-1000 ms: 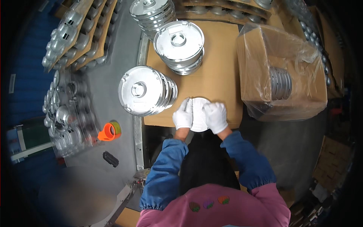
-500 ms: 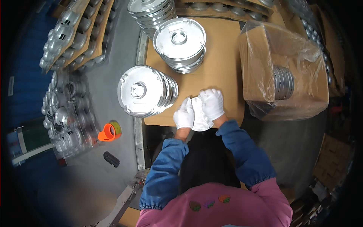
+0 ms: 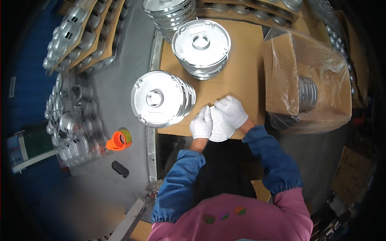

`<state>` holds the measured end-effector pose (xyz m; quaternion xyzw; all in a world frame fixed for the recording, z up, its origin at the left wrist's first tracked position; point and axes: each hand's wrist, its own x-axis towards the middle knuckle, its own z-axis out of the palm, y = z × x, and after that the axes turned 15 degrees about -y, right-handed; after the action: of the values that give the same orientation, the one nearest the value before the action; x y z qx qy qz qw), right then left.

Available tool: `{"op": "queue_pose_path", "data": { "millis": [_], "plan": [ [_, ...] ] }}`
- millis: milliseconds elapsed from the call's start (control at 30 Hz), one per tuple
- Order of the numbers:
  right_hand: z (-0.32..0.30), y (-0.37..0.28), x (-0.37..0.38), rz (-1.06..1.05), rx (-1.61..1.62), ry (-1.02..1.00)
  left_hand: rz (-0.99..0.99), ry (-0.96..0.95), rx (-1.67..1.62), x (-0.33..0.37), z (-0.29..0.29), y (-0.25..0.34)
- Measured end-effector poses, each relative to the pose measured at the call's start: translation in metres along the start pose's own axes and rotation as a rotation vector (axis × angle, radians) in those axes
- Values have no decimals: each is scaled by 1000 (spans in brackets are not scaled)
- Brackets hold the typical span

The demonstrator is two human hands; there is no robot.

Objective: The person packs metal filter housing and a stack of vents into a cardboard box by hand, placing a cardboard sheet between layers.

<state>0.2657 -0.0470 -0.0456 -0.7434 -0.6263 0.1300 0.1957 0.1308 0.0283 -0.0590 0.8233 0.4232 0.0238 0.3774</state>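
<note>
At the near edge of the cardboard-covered table, both my white-gloved hands hold a pale round disc (image 3: 221, 127) with a ridged pattern on its face. My left hand (image 3: 201, 123) pinches the disc's left side, thumb along the rim. Over its upper right edge, my right hand (image 3: 232, 111) is closed, fingers curled. The fingertips of both hands are partly hidden. To the left of my hands stands a stack of round silver metal castings (image 3: 157, 98), the top one with a raised ring in its centre. A second such stack (image 3: 201, 42) rises farther back.
A third stack (image 3: 169, 16) stands at the far left of the table. To the right, a plastic-lined cardboard box (image 3: 281, 76) holds several silver rings (image 3: 308, 94). An orange tape dispenser (image 3: 119, 140) and a black object (image 3: 120, 169) lie at the left, near plastic-wrapped metal parts (image 3: 74, 124).
The whole view has shifted slightly, with the table and stacks now farther right. Both hands keep their hold on the disc, and the right hand sits a little differently over its edge.
</note>
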Motion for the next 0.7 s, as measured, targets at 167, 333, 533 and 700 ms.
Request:
{"op": "queue_pose_path", "data": {
  "millis": [167, 333, 533, 700],
  "plan": [
    [-9, 9, 16, -217, -4, -18, 15, -10, -3, -1, -1, 0],
    [-13, 20, 8, -236, 11, -41, 111, 78, -15, 2, 4, -6],
    [-8, 22, -4, -231, 46, -87, 146, 49, -60, 4, -2, -10],
    [-11, 28, -6, -124, 90, -11, -5, -193, -79, 8, -5, 17]
  ]
}}
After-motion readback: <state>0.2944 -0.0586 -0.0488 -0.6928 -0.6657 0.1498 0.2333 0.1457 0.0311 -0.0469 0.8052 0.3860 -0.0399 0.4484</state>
